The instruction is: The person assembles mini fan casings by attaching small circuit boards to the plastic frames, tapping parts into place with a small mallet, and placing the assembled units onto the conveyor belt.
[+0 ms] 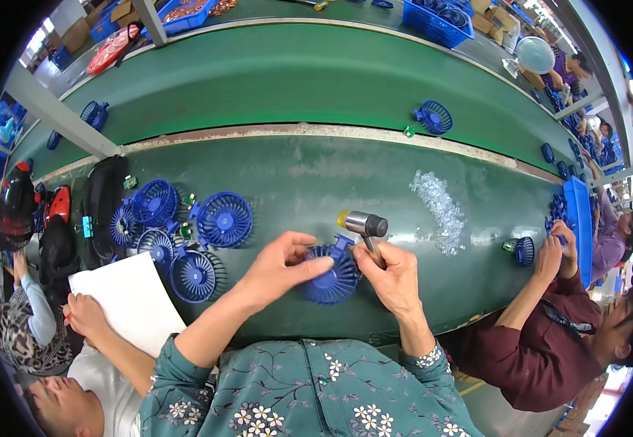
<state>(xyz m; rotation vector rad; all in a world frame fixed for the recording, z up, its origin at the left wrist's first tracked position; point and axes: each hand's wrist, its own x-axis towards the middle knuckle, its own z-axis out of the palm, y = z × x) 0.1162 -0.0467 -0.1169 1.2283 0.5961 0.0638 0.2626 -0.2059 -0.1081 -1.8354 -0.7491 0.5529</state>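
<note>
My left hand (276, 269) is closed on the rim of a round blue fan housing (333, 282), thumb across its grille. A short stem at the housing's top points away from me. My right hand (395, 280) grips the handle of a small hammer (364, 223) with a yellow face and a black face. Its head is just beyond the stem; whether they touch I cannot tell. The right fingers are close beside the stem and the housing's right edge. Left of my hands lie several more blue fan housings (224, 220), with small green circuit boards (186, 231) among them.
Small clear plastic pieces (440, 211) lie in a strip on the green worktable (309, 167). A conveyor belt (272, 80) runs beyond a raised ledge. At left, a person writes on white paper (128, 302). To the right, another person works beside a blue tray (579, 226).
</note>
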